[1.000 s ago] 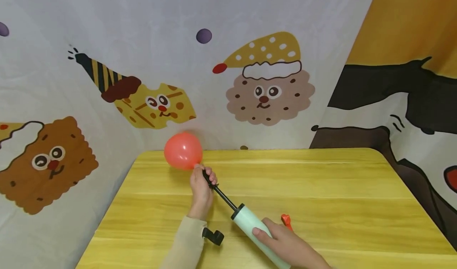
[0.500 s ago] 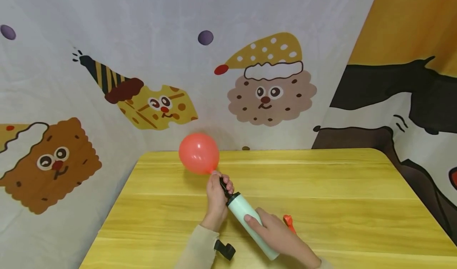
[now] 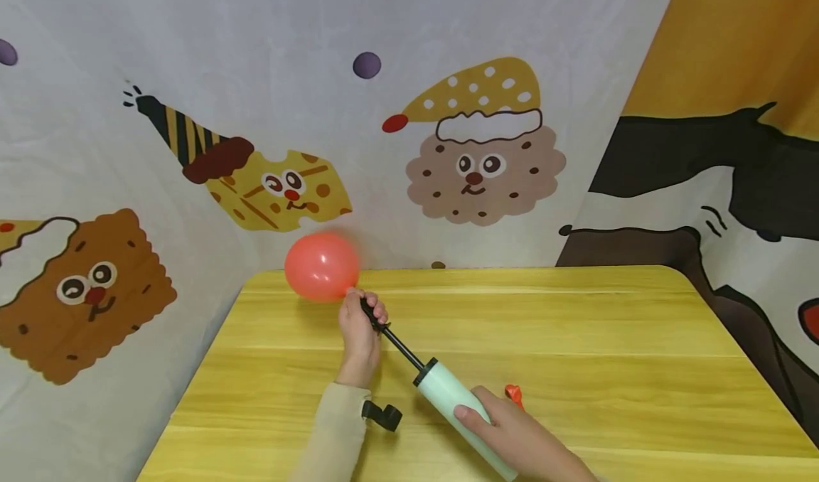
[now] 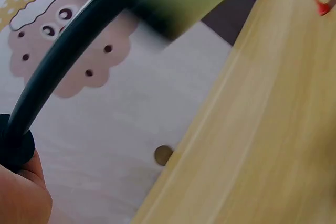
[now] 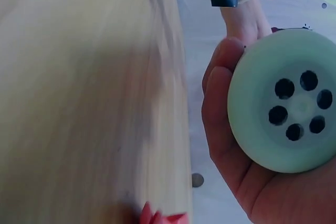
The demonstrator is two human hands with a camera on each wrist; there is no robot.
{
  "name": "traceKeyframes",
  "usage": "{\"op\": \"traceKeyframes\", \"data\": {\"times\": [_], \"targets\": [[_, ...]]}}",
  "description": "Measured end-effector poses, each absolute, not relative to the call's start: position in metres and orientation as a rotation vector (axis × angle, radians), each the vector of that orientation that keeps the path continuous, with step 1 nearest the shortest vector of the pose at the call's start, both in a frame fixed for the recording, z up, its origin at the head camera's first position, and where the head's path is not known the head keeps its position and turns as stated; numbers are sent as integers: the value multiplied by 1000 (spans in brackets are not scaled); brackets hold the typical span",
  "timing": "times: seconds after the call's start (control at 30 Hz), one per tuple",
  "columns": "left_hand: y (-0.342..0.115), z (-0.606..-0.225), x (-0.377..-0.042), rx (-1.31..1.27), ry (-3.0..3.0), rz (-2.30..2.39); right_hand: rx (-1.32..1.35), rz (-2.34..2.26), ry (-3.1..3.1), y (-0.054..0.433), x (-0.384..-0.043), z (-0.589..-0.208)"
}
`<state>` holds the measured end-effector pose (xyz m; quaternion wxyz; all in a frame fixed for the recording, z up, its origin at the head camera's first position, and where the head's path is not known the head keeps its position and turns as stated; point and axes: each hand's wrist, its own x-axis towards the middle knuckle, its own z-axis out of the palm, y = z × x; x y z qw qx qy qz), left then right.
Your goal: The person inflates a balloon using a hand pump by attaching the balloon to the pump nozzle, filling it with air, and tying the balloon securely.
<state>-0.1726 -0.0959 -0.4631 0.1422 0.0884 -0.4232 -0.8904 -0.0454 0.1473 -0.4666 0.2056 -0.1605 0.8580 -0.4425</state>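
Note:
A mint-green hand balloon pump (image 3: 451,404) is held slanting above the table, its black rod (image 3: 403,348) drawn out of the barrel. My left hand (image 3: 360,329) grips the black handle (image 3: 371,313) at the rod's far end, with thumb and fingertips at the neck of a partly inflated red balloon (image 3: 322,266). Around the barrel curls my right hand (image 3: 512,429). The right wrist view shows the pump's round end (image 5: 302,108) with several dark holes, fingers wrapped beside it. In the left wrist view the rod (image 4: 58,61) crosses close to the camera.
A limp red balloon (image 3: 515,395) lies on the wooden table (image 3: 576,325), just beyond my right hand. A black wrist mount (image 3: 382,416) sticks out from the left sleeve. Behind the table hangs a cloth printed with cartoon biscuits (image 3: 483,176).
The rod went fully into the barrel half a second ago and is out again now. My left hand and the balloon shifted right, then back left. The balloon looks slightly larger.

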Motion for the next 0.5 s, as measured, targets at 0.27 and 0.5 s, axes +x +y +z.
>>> {"op": "traceKeyframes", "data": {"times": [0.27,0.5], "targets": [[-95,-462,-170,271,-1244,-2582,-439,-1223,2372,153,-40,-473],[-74,-468,-159,206,-1297,-2622,-468,-1243,2419,141,-46,-471]]}}
